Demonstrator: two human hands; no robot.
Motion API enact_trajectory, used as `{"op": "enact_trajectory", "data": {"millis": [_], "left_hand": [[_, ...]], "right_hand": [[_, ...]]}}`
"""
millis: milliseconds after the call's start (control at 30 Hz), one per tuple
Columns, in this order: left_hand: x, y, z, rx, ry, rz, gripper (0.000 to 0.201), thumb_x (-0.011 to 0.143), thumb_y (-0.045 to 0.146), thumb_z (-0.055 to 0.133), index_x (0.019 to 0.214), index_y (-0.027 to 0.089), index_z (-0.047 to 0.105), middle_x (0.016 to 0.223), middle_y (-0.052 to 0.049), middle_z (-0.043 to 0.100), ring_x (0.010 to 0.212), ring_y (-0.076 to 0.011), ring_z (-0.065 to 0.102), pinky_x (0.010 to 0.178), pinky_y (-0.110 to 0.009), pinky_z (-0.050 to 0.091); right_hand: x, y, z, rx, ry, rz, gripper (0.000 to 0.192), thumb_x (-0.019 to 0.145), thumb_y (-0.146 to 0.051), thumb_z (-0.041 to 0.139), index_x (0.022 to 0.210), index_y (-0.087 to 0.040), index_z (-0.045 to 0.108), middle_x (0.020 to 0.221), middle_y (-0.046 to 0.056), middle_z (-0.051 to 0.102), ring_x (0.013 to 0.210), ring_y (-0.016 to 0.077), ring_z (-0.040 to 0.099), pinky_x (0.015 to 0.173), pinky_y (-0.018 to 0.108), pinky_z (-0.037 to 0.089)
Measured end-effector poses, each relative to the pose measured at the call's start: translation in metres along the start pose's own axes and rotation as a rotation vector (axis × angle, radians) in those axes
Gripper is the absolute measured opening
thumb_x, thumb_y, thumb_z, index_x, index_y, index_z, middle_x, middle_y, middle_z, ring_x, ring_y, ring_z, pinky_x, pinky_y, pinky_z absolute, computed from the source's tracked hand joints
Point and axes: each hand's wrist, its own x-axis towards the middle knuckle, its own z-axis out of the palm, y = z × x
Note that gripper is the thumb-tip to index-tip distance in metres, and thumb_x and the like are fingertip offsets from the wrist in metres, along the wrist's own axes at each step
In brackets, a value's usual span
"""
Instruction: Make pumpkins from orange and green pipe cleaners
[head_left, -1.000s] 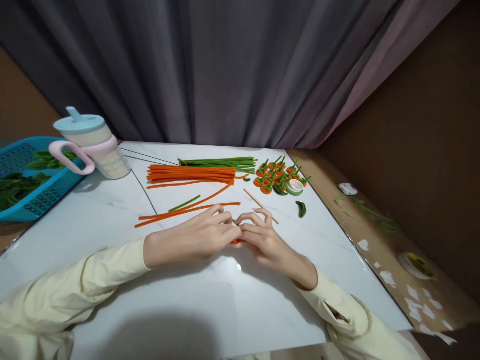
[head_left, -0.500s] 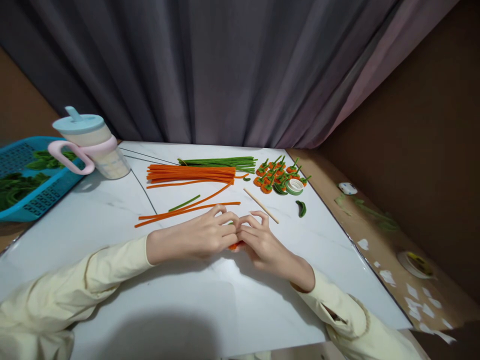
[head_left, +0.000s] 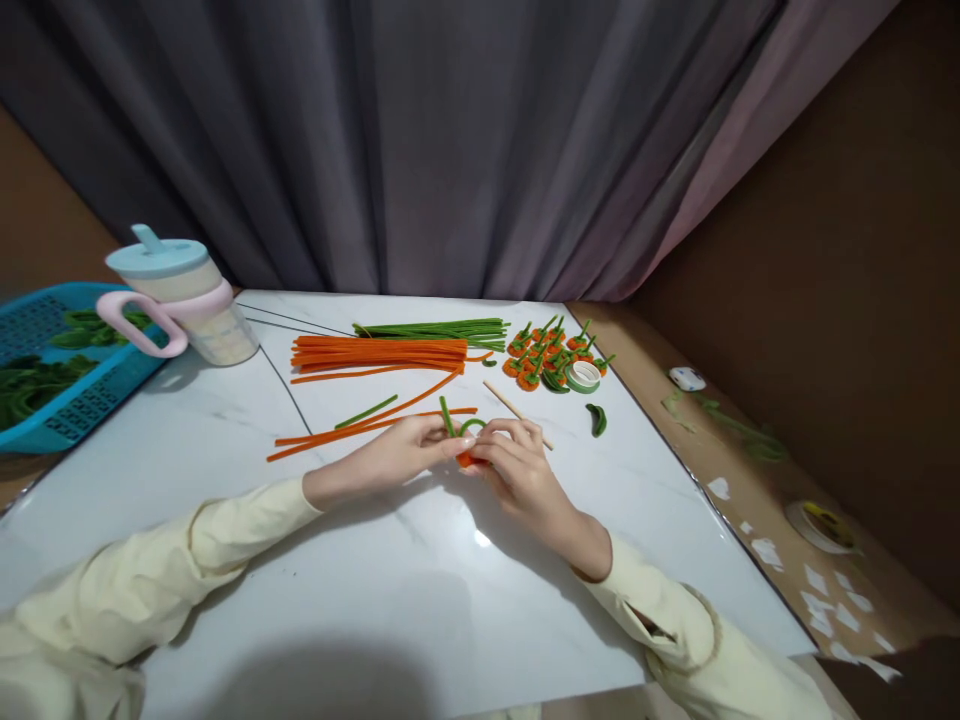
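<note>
The left hand (head_left: 416, 447) and the right hand (head_left: 519, 462) meet over the white tabletop (head_left: 360, 610). They both pinch one small orange bit (head_left: 466, 460) between them, with the thumb and fingers bent close around it. Some of it is hidden by the fingers. A green strip (head_left: 447, 415) comes out of the top, with one end poking up and another part bent in a loop.

Going by a clock with the orange bit in the middle, loose orange sticks (head_left: 345, 434) lie near ten o'clock, with a short green piece (head_left: 366, 411) just beside them. The big orange pile (head_left: 379, 352) is at eleven, and the green pile (head_left: 435, 328) lies just behind it. At one o'clock sit many little orange balls (head_left: 529, 381) with green tops. A thin wooden stick (head_left: 514, 410) lies between one and two, close to the right hand. A white ring (head_left: 585, 374) is at two. Farther off, the cup (head_left: 217, 335) stands at ten and the blue basket (head_left: 97, 400) is at nine.
</note>
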Motion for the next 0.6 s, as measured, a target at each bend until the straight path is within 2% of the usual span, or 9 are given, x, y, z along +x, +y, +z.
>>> {"op": "enact_trajectory", "data": {"millis": [67,167,267,367,467,600], "left_hand": [[0.001,-0.001,0.003,-0.041,0.069,-0.035,0.032,0.087,0.044,0.053,0.085,0.013,0.062,0.081,-0.004,0.064,0.071,-0.0157,0.058,0.066,-0.027,0.044],[0.003,-0.001,-0.001,-0.084,0.155,-0.124,0.034,0.085,0.043,0.056,0.084,0.012,0.068,0.079,-0.005,0.066,0.06,-0.0125,0.053,0.056,-0.025,0.04],[0.005,-0.002,-0.009,-0.186,0.205,-0.131,0.035,0.084,0.044,0.057,0.086,0.011,0.071,0.086,-0.009,0.069,0.065,-0.0139,0.055,0.056,-0.024,0.039],[0.006,-0.002,-0.012,-0.276,0.218,-0.108,0.036,0.085,0.043,0.057,0.082,0.01,0.072,0.084,-0.009,0.07,0.071,-0.0166,0.058,0.064,-0.026,0.043],[0.006,-0.004,-0.013,-0.389,0.173,-0.089,0.034,0.088,0.039,0.055,0.084,0.01,0.073,0.086,-0.01,0.072,0.082,-0.0188,0.062,0.079,-0.03,0.044],[0.005,-0.006,-0.014,-0.51,0.115,-0.128,0.031,0.087,0.037,0.057,0.083,0.01,0.072,0.088,-0.01,0.072,0.084,-0.0192,0.063,0.082,-0.03,0.044]], "right_hand": [[0.0,0.0,0.0,0.023,0.028,-0.013,0.01,0.093,-0.024,0.053,0.099,-0.017,0.057,0.094,0.009,0.065,0.098,0.0226,0.055,0.082,0.037,0.04],[0.001,0.002,-0.004,0.006,0.076,0.082,0.029,0.088,-0.039,0.06,0.105,-0.017,0.052,0.102,0.012,0.061,0.1,0.0247,0.055,0.083,0.038,0.045],[0.001,0.006,-0.008,0.005,-0.016,0.205,0.034,0.083,-0.046,0.064,0.1,-0.019,0.052,0.098,0.009,0.064,0.091,0.0231,0.06,0.079,0.035,0.047],[-0.002,0.007,-0.004,0.058,-0.163,0.213,0.018,0.086,-0.035,0.063,0.091,-0.02,0.055,0.086,0.004,0.068,0.076,0.0179,0.063,0.071,0.029,0.047],[-0.005,0.005,0.002,0.093,-0.244,0.171,0.003,0.09,-0.021,0.058,0.088,-0.019,0.059,0.078,0.002,0.068,0.069,0.0149,0.062,0.066,0.025,0.046],[-0.006,0.001,0.004,0.119,-0.269,0.14,0.011,0.089,-0.012,0.053,0.084,-0.018,0.062,0.074,0.002,0.068,0.067,0.0145,0.06,0.063,0.024,0.045]]}}
